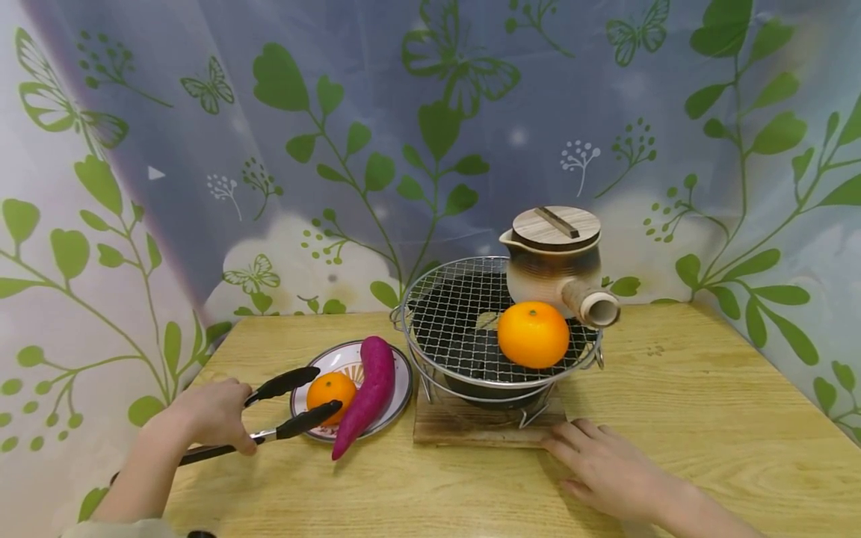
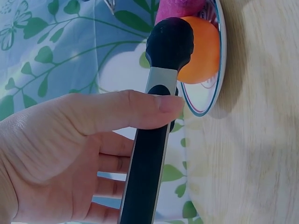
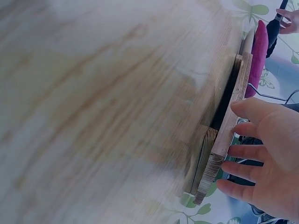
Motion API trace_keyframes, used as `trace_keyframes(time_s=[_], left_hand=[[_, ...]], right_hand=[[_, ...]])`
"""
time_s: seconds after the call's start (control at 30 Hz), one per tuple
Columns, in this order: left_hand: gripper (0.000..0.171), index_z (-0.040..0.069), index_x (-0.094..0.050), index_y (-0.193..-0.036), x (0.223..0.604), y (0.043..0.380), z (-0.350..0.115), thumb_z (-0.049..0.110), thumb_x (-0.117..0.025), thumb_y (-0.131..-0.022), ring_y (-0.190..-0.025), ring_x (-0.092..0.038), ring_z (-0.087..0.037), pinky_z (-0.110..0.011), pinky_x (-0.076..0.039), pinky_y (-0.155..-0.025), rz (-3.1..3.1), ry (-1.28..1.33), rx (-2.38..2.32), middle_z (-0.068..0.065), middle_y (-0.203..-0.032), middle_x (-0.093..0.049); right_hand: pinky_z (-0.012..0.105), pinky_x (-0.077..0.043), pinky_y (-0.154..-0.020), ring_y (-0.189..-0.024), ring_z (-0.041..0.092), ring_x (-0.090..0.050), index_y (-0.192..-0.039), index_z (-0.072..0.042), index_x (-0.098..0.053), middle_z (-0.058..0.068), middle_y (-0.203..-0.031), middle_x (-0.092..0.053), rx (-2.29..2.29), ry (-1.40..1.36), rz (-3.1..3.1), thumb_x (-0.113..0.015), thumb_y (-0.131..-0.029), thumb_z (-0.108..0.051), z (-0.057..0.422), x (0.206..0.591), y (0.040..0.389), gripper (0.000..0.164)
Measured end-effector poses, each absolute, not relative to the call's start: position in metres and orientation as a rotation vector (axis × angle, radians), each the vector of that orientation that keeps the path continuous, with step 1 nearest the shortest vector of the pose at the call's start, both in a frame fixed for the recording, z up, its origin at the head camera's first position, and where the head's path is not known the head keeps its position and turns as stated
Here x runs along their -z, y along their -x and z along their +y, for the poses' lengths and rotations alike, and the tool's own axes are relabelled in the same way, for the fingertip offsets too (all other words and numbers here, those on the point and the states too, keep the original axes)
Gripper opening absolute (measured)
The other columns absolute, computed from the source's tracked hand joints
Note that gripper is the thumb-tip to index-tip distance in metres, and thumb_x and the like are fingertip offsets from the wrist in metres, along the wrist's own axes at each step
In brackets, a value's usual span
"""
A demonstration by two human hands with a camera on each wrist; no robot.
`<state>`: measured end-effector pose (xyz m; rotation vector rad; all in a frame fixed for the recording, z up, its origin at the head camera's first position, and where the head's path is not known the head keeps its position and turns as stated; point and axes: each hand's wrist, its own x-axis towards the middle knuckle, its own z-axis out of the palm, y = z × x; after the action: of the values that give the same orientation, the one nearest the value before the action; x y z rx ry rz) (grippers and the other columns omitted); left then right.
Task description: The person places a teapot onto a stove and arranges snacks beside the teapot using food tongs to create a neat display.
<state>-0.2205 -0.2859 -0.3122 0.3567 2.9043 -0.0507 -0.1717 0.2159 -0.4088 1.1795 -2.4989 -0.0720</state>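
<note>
My left hand (image 1: 214,417) grips a pair of black-tipped tongs (image 1: 296,427), thumb on one arm and fingers on the other. The tong tips are spread on either side of a small orange (image 1: 328,394) on a patterned plate (image 1: 402,388). Next to that orange lies a purple sweet potato (image 1: 374,388). In the left wrist view one tong tip (image 2: 170,44) overlaps the orange. My right hand (image 1: 608,463) lies with fingers extended at the front right corner of a wooden board (image 1: 471,433); in the right wrist view its fingertips (image 3: 229,167) are right at the board's edge.
A round grill with a wire mesh (image 1: 457,314) stands on the board. On the mesh are a larger orange (image 1: 534,335) and a clay teapot (image 1: 551,269) with a wooden lid, its side handle pointing forward right. A leaf-print cloth (image 1: 377,149) hangs behind the wooden table (image 1: 706,403).
</note>
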Motion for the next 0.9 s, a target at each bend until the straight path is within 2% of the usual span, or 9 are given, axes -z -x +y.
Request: trace_keyframes(time_s=[0.5, 0.67, 0.9], left_hand=[[0.075, -0.003, -0.059, -0.103, 0.319, 0.22, -0.278, 0.046, -0.084, -0.053, -0.084, -0.057, -0.038, -0.051, -0.047, -0.065, 2.936, -0.32, 0.121, -0.014, -0.095, -0.056], [0.078, -0.006, -0.058, -0.108, 0.324, 0.221, -0.275, 0.044, -0.085, -0.054, -0.087, -0.056, -0.042, -0.054, -0.047, -0.068, 2.939, -0.327, 0.102, -0.017, -0.099, -0.056], [0.071, -0.003, -0.059, -0.101, 0.328, 0.223, -0.274, 0.043, -0.085, -0.054, -0.082, -0.056, -0.036, -0.05, -0.048, -0.066, 2.951, -0.343, 0.12, -0.013, -0.092, -0.054]], right_hand=[[0.039, -0.05, -0.07, -0.093, 0.023, -0.054, -0.119, -0.01, -0.059, 0.004, -0.108, -0.054, 0.069, -1.187, -2.52, -0.076, -0.072, -0.033, 0.218, 0.411, 0.172, 0.054], [0.039, -0.05, -0.07, -0.093, 0.023, -0.054, -0.118, -0.01, -0.06, 0.004, -0.108, -0.054, 0.071, -1.189, -2.509, -0.076, -0.072, -0.034, 0.217, 0.411, 0.171, 0.054], [0.039, -0.05, -0.071, -0.093, 0.023, -0.054, -0.117, -0.009, -0.06, 0.005, -0.108, -0.054, 0.085, -1.18, -2.499, -0.076, -0.071, -0.034, 0.216, 0.41, 0.172, 0.055]])
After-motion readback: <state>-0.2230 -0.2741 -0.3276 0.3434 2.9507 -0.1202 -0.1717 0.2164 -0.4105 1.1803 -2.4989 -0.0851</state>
